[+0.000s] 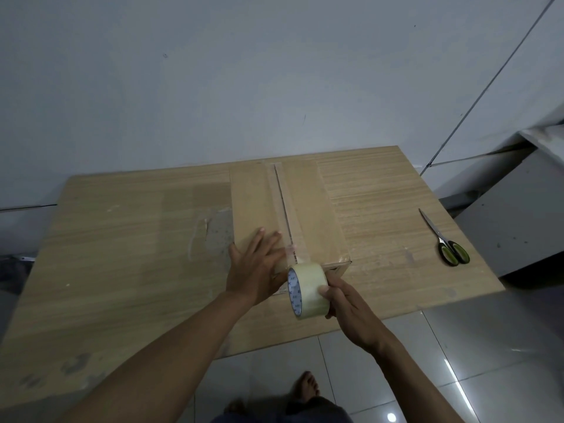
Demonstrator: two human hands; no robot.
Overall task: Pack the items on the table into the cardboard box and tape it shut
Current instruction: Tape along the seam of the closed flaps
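The cardboard box [311,215] lies on the wooden table [122,254] with its flaps down and a strip of old tape along the middle seam. My left hand [256,264] presses flat on the near end of the box top, fingers straight. My right hand [345,303] grips a roll of clear tape [309,290] just in front of the box's near edge. A short length of clear tape runs from the roll up onto the seam. No loose items lie on the table.
Scissors [444,239] with black and green handles lie on the table to the right of the box. A worn grey patch marks the table left of the box. Tiled floor and my bare feet show below the near table edge.
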